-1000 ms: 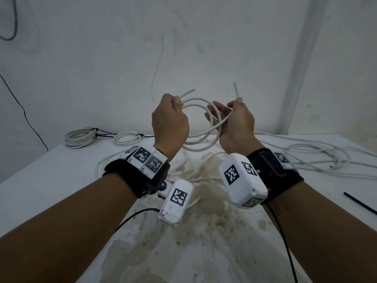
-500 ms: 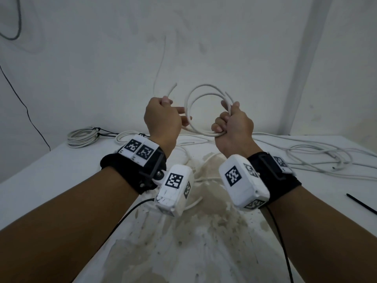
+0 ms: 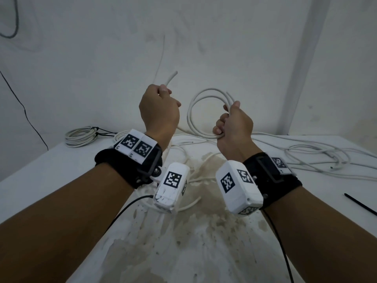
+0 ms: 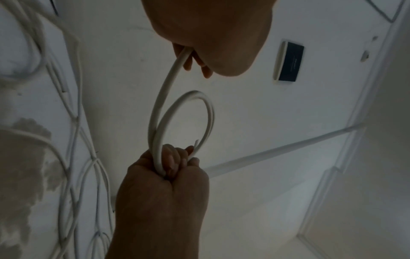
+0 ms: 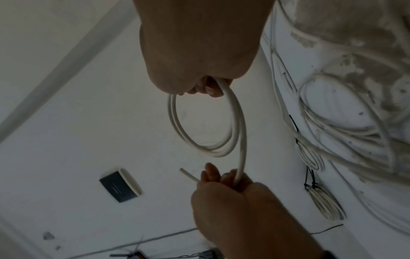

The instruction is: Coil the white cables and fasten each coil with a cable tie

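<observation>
White cable held up in a small coil above the table, both hands curled around it.

Right hand grips the gathered loops; left hand is fisted round the free end, which pokes up past its knuckles. Behind the left hand, on the table, lies a tied coil; loose cables sprawl to the right of the held coil, and a black cable tie lies near the table's right edge. Nothing lies between the two hands but the cable itself.
</observation>
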